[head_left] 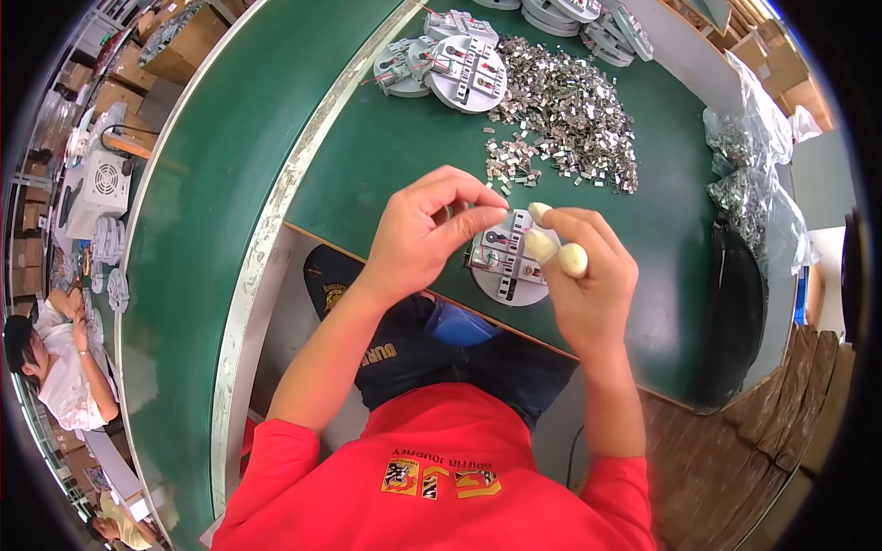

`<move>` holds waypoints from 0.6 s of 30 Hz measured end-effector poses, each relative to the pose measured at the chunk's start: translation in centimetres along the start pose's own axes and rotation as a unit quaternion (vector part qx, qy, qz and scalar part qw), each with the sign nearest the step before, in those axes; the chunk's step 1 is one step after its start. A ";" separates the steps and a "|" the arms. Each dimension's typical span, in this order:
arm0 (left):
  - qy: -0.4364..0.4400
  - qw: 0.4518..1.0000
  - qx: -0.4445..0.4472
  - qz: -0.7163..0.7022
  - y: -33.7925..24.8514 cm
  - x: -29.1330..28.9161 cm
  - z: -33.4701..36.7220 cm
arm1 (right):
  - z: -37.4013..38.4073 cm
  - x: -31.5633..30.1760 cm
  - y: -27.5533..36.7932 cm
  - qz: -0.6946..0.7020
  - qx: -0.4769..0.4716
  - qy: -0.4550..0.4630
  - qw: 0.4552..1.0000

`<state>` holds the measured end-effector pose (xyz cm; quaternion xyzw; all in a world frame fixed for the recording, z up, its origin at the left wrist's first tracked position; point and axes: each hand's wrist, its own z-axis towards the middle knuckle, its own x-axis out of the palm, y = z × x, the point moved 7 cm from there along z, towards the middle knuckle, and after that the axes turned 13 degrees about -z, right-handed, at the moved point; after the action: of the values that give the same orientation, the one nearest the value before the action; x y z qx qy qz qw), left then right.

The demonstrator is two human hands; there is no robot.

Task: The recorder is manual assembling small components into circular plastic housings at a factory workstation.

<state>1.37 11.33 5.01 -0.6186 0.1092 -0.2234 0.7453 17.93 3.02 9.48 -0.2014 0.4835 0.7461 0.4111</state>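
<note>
A round white plastic base point(510, 292) with slotted black parts and thin red wires lies at the near edge of the green table, below both hands. My left hand point(418, 234) is closed in a pinch above its left side; a tiny item may be between thumb and forefinger, too small to name. Over the base's right side is my right hand point(595, 275), with pale finger cots on several fingertips. Its fingers are curled in toward the base and partly cover it. Whatever those fingertips grip, if anything, is hidden.
Beyond the hands spreads a heap of small metal pieces point(574, 115). Similar round bases are stacked at the far left point(469, 73) and far right point(617, 37). Clear plastic bags of parts point(740, 207) hang along the right side. A co-worker point(69, 367) sits at the left.
</note>
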 end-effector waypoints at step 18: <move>-0.144 0.956 0.159 0.199 -0.9 0.9 -4.8 | -1.3 1.5 0.0 -0.023 -0.037 -0.029 0.999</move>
<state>-0.12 6.56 5.01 -0.4839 0.0845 0.0063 0.8710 16.93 2.47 7.81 -0.2060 0.4391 0.7592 0.4340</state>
